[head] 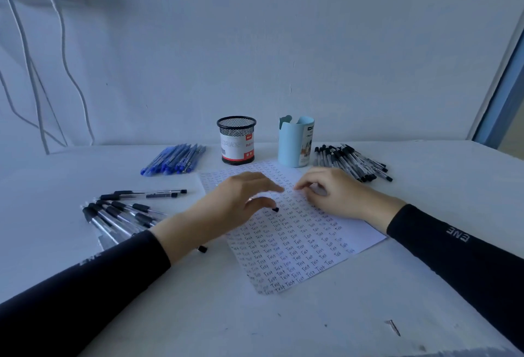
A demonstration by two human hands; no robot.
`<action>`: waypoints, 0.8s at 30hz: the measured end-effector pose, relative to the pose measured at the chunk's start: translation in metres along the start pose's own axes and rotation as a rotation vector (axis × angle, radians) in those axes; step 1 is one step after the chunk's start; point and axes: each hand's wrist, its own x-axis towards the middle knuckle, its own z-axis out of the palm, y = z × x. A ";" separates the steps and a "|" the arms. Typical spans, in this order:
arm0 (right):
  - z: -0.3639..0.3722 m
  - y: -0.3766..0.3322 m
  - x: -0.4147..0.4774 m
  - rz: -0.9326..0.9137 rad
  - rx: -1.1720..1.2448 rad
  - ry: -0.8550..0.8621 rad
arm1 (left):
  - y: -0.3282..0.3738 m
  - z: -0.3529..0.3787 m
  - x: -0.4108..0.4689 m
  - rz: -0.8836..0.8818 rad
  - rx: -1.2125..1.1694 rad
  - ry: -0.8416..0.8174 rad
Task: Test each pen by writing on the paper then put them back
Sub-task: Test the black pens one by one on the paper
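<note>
Left sleeve point(85, 285) and right sleeve point(453, 243) low in frame, forearms converging on paper point(297, 243) at centre of desk point(198, 314). Left hand point(226, 209) over upper left part of sheet, thumb curled in, apparently pinching pen point(275, 209) against underside of fingers point(263, 183). Blurred, so grip likely, not certain. Pen mostly hidden under palm: one black end just past thumb tip, another black end out below wrist, probably same pen. Long axis lower left to upper right, forward end aimed toward right hand point(337, 197). Right hand just beside, its tips nearly meeting left index tip; curled, drawn together, can't tell if anything between them. Forward end nearer right hand, so guessing uncap or handover, pull along that axis. Sheet nearly full of "Test" rows. Black pens point(122, 214) at left of frame, near left forearm.
</note>
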 end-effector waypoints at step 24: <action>-0.038 -0.017 0.005 0.595 1.677 0.150 | -0.012 -0.016 -0.012 -0.357 0.146 -0.439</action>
